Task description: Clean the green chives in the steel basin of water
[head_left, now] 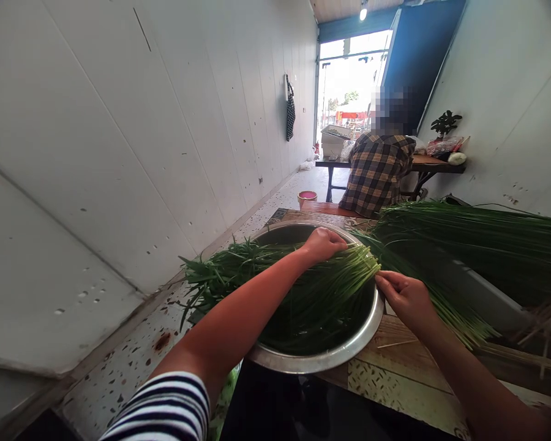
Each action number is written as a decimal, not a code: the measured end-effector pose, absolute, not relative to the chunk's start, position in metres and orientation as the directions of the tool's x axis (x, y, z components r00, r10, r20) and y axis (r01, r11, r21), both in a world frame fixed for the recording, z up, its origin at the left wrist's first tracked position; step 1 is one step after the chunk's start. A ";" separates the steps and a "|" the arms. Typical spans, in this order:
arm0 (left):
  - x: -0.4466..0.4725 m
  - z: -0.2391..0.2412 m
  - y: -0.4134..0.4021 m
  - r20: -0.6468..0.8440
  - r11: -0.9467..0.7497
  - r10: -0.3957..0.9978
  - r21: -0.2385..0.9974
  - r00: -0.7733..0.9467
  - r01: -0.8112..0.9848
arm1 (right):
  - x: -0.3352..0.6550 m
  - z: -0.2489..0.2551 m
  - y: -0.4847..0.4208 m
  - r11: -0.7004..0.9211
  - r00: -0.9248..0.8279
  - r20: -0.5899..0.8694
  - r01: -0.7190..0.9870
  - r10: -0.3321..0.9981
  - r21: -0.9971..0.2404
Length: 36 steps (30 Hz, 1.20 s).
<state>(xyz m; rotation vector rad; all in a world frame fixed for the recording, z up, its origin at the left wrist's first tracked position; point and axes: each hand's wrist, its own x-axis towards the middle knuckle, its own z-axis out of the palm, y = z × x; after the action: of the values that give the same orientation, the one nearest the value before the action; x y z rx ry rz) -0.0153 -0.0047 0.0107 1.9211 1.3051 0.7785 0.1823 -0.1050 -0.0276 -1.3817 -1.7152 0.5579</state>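
A bundle of garlic chives [340,275] lies across a wide metal basin [303,365]. Its leafy tips hang over the left rim, and the pale cut ends sit at the right rim. My left hand [326,246] is closed on the far edge of the bundle, close to the pale ends; its fingertips are partly hidden. At the right rim, my right hand [401,294] pinches at the stem ends with thumb and finger. Inside the basin, the bottom is dark and mostly covered by the greens.
More chives [477,229] are heaped at right, around a grey crate edge [482,285]. The basin stands on a patterned board surface [395,383]. Ahead, a person in a plaid shirt [379,168] sits at a table [434,164]. A bucket [307,196] stands by the left wall.
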 end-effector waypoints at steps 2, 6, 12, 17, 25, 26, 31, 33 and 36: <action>-0.015 0.011 -0.005 0.095 -0.254 0.947 0.806 0.307 0.535 | 0.182 -0.027 -0.105 0.286 -0.033 0.329 0.580 0.944 -0.763; -0.015 0.013 -0.007 0.088 -0.243 0.950 0.809 0.299 0.535 | 0.182 -0.026 -0.106 0.280 -0.025 0.326 0.577 0.945 -0.767; -0.015 0.013 -0.008 0.077 -0.230 0.952 0.820 0.298 0.525 | 0.182 -0.025 -0.106 0.286 -0.034 0.331 0.589 0.943 -0.756; -0.014 0.013 -0.007 0.070 -0.210 0.960 0.823 0.272 0.527 | 0.182 -0.027 -0.106 0.289 -0.030 0.333 0.572 0.942 -0.768; -0.015 0.012 -0.007 0.083 -0.226 0.955 0.826 0.285 0.517 | 0.181 -0.024 -0.106 0.314 -0.042 0.359 0.586 0.932 -0.747; -0.016 0.012 -0.007 0.081 -0.226 0.954 0.827 0.288 0.514 | 0.181 -0.023 -0.107 0.316 -0.042 0.361 0.586 0.932 -0.747; -0.016 0.012 -0.007 0.070 -0.210 0.954 0.849 0.292 0.484 | 0.182 -0.024 -0.106 0.314 -0.047 0.354 0.582 0.934 -0.750; -0.016 0.012 -0.008 0.069 -0.204 0.955 0.859 0.290 0.470 | 0.182 -0.026 -0.106 0.307 -0.046 0.345 0.579 0.937 -0.756; -0.016 0.014 -0.010 0.068 -0.201 0.953 0.870 0.295 0.450 | 0.183 -0.027 -0.105 0.291 -0.042 0.328 0.578 0.944 -0.763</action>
<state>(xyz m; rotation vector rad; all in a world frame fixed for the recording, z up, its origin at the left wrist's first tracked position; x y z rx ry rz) -0.0163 -0.0096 0.0138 1.7910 1.2658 0.8217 0.1831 -0.1051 -0.0273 -1.3896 -1.7262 0.5531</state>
